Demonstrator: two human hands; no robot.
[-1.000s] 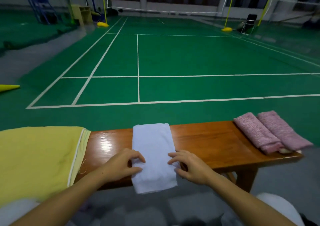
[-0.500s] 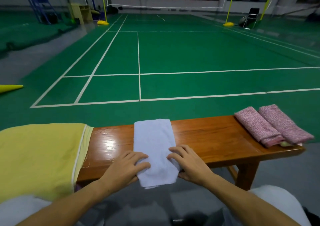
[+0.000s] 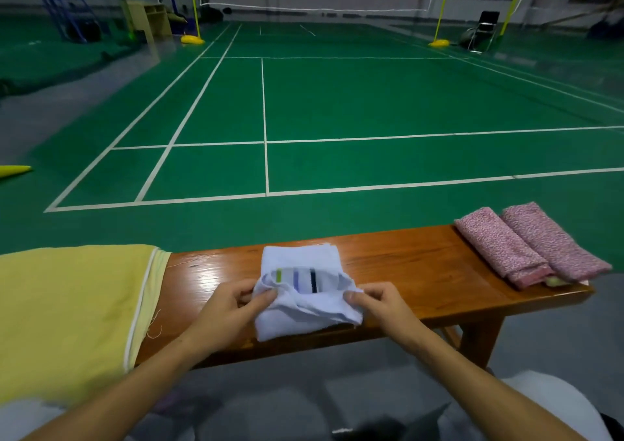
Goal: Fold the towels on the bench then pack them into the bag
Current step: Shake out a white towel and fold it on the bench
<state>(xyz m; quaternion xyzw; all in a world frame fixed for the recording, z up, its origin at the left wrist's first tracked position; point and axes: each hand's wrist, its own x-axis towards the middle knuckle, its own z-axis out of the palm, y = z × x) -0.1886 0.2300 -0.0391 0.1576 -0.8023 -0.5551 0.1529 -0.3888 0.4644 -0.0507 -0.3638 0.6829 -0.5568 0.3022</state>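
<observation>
Spanning the foreground, a glossy wooden bench fronts green court.

one white towel, two pink towels

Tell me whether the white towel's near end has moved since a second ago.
Yes. The white towel near end, which hung over the bench front edge, is lifted and carried toward the far edge by both hands.

A glossy brown wooden bench carries a yellow cloth bag over its left end. A partly folded white towel lies mid-bench, and 2 folded pink towels rest side by side at the right end.
</observation>
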